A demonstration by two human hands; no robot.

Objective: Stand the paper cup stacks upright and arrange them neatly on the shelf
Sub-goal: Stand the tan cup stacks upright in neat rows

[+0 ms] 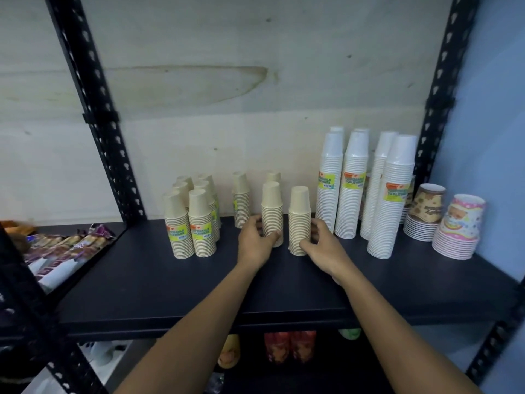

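Two short beige cup stacks stand upright side by side mid-shelf. My left hand [255, 240] curls round the base of the left stack [272, 209]. My right hand [321, 243] grips the base of the right stack [299, 214]. Behind them stand two more beige stacks [241, 197], [273, 176]. A tidy group of several beige stacks [189, 220] with yellow labels stands at the left. Several tall white cup stacks [352, 189] stand upright at the right. All rest on the dark shelf [170, 282].
Two printed cup stacks [426, 211], [458, 228] sit at the far right. Black perforated uprights [93, 109], [437, 98] frame the bay. Wrapped snack packs [65, 248] lie on the neighbouring shelf at the left. Bottles [289, 345] stand on the shelf below.
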